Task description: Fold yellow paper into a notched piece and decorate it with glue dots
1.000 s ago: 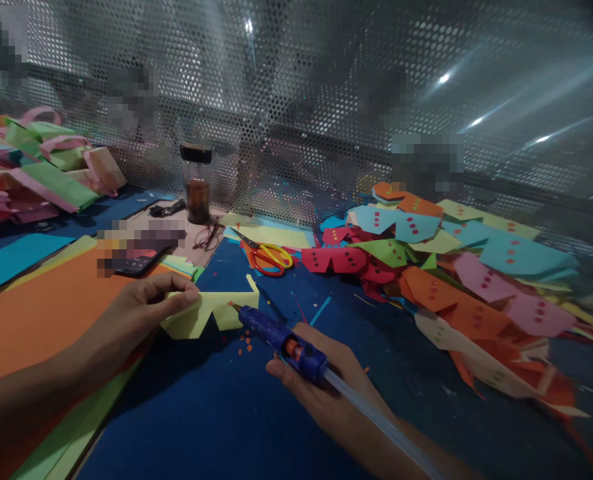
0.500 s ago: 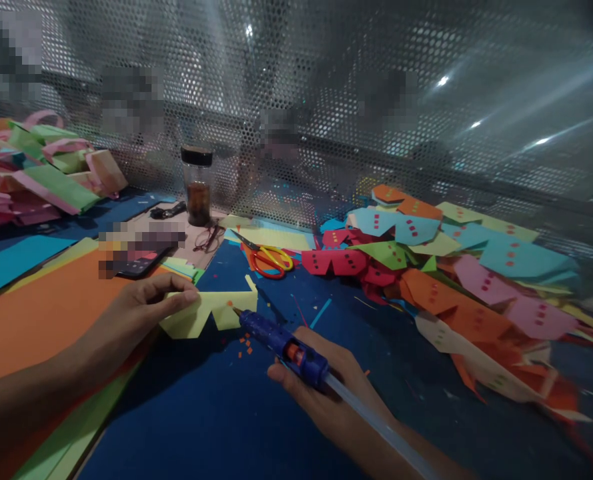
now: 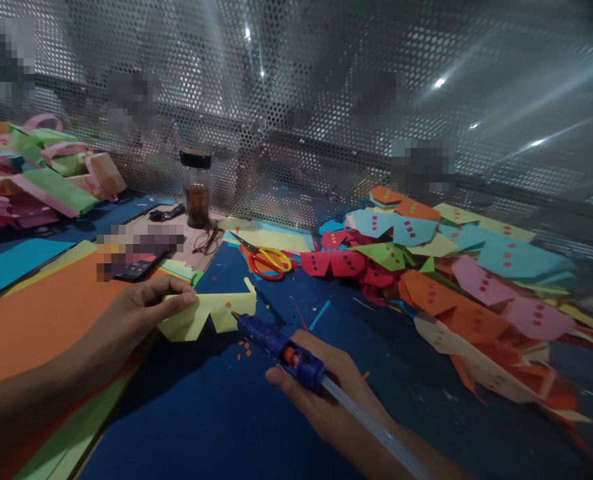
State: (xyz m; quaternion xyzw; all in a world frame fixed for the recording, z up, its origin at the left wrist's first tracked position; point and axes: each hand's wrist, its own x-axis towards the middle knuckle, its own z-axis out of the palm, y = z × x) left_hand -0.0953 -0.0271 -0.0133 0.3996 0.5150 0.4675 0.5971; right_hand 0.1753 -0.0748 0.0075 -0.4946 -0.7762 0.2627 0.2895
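My left hand [image 3: 143,308] pinches the left end of a folded yellow paper shape [image 3: 211,314] and holds it just above the blue table surface [image 3: 201,413]. My right hand [image 3: 326,393] grips a blue hot glue gun [image 3: 279,348] with a clear glue stick trailing from its back. The gun's nozzle touches the lower right edge of the yellow paper. Small orange paper bits lie under the nozzle.
A heap of folded coloured paper shapes with dotted squares [image 3: 451,280] fills the right. Red and yellow scissors [image 3: 266,259] lie behind the yellow piece. A dark-lidded jar [image 3: 196,187] stands by the perforated metal wall. Orange paper sheets [image 3: 41,313] and a phone [image 3: 136,265] are on the left.
The glue gun's nozzle has shifted slightly down along the yellow paper's edge. Both hands keep their hold.
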